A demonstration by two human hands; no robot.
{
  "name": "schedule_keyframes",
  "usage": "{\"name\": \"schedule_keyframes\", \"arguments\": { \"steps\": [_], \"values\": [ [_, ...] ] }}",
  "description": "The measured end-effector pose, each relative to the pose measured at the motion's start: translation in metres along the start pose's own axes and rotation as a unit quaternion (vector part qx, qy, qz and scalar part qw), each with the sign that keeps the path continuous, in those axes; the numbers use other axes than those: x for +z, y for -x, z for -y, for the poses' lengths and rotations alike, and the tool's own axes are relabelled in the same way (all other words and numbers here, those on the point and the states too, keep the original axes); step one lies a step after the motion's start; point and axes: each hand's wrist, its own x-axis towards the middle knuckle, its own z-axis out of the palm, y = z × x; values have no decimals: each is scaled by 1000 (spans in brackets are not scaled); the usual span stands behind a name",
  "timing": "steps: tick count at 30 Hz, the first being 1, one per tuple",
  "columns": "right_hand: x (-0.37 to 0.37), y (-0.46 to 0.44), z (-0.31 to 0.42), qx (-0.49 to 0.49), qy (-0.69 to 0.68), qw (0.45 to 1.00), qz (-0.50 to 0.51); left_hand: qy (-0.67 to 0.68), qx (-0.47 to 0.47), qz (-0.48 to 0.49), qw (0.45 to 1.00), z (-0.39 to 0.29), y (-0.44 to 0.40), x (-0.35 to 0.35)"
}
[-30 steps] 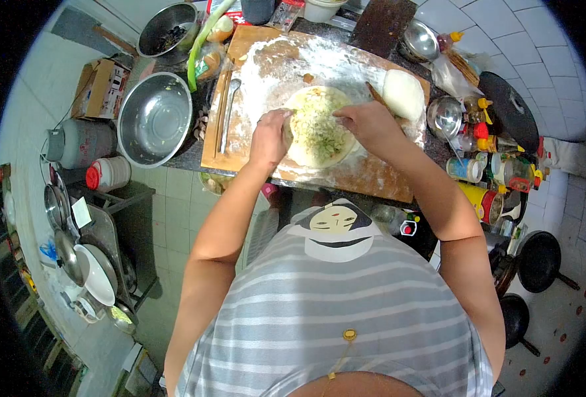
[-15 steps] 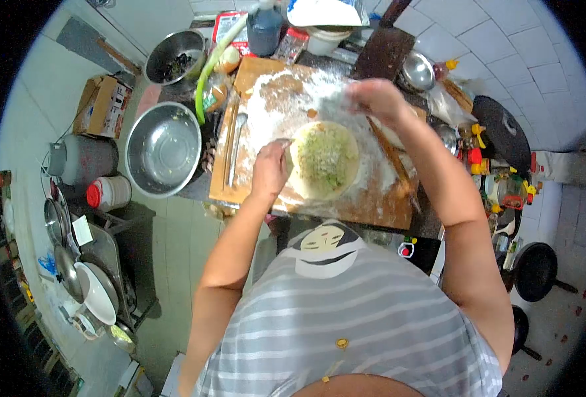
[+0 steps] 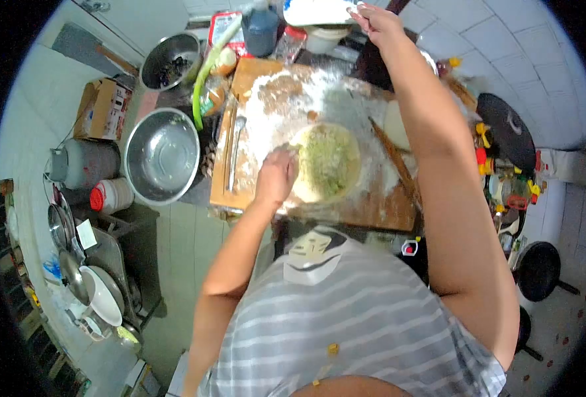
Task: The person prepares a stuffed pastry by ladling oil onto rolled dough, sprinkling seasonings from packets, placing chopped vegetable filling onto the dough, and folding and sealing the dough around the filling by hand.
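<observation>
A round, flat sheet of dough [image 3: 302,190] lies on the floured wooden board [image 3: 372,213], with chopped green filling [image 3: 326,159] spread over it and flour dusted on top. My left hand [image 3: 277,176] rests at the dough's left edge; its fingers are curled but blurred, so their hold on the edge is unclear. Far up at the back, my right hand [image 3: 379,24] reaches to the right end of a white container of flour [image 3: 319,11], fingertips pinched together at the flour. A brown wooden stick, like a rolling pin [image 3: 395,159], lies slanted to the right of the dough.
Chopsticks [image 3: 227,149] and a spoon [image 3: 237,149] lie along the board's left side. Further left stand a large steel bowl [image 3: 164,159] and a smaller pot [image 3: 170,63]. A long green onion [image 3: 208,76] and a dark jug [image 3: 260,32] sit behind. Bottles [image 3: 482,135] crowd the right.
My right hand has moved from above the board's right back corner up and away to the flour container. My left hand stays at the dough's left edge, shifted slightly.
</observation>
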Motion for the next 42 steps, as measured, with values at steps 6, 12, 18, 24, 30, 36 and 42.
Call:
{"name": "schedule_keyframes", "arguments": {
  "steps": [6, 12, 18, 24, 30, 36, 42],
  "values": [
    [-27, 203, 10, 45, 480, 845, 233, 29, -4, 34, 999, 6, -10, 0],
    [-51, 271, -18, -28, 575, 744, 339, 43, 17, 116, 992, -2, -18, 2],
    [-98, 306, -76, -6, 644, 727, 240, -115, 30, 262, 958, -36, -31, 5],
    [-80, 306, -95, 47, 615, 773, 149, -120, 37, 317, 940, -27, -39, 28],
    [-91, 300, -106, -77, 529, 833, 144, 0, 26, 255, 967, -22, -38, 33],
    [-77, 304, -73, -52, 542, 825, 149, 47, 64, 181, 980, -41, -37, 20],
    [-87, 301, -59, 130, 550, 794, 224, 59, 71, 234, 968, -26, -29, 4]
  ]
}}
